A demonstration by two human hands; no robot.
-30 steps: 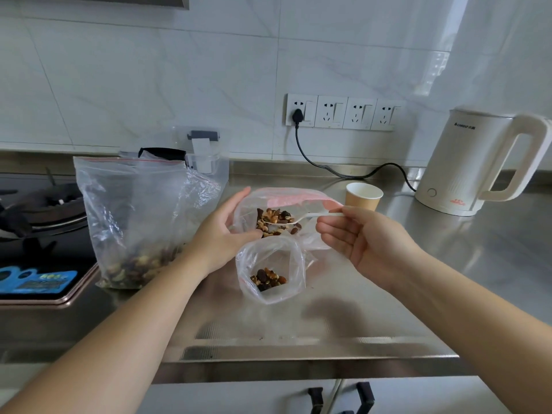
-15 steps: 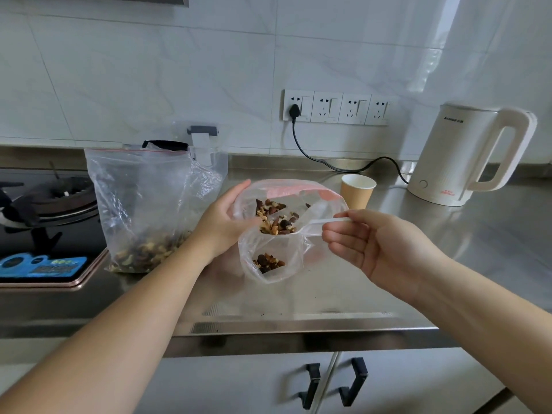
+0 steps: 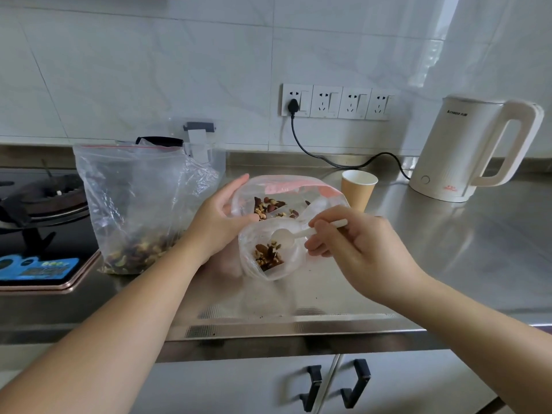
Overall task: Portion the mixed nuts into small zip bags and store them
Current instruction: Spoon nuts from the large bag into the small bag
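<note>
My left hand (image 3: 218, 222) grips the rim of a small clear zip bag (image 3: 286, 267) and holds its mouth open above the steel counter (image 3: 448, 264). Mixed nuts (image 3: 267, 253) lie at the bottom of the bag. My right hand (image 3: 352, 243) pinches a white plastic spoon (image 3: 295, 234), turned over with its bowl inside the bag's mouth. More nuts (image 3: 270, 206) show through the pink-edged plastic just behind. A big clear zip bag (image 3: 134, 204) with mixed nuts at its bottom stands to the left.
A gas hob (image 3: 38, 222) sits at the far left. A brown paper cup (image 3: 358, 189) stands behind the small bag, a white electric kettle (image 3: 466, 150) at the right, its black cord (image 3: 313, 153) running to the wall sockets. Cabinet doors with black handles (image 3: 334, 383) are below.
My right hand has turned over and lowered the spoon into the small bag; the nuts have dropped off it into the bag. The left hand keeps its hold on the bag.
</note>
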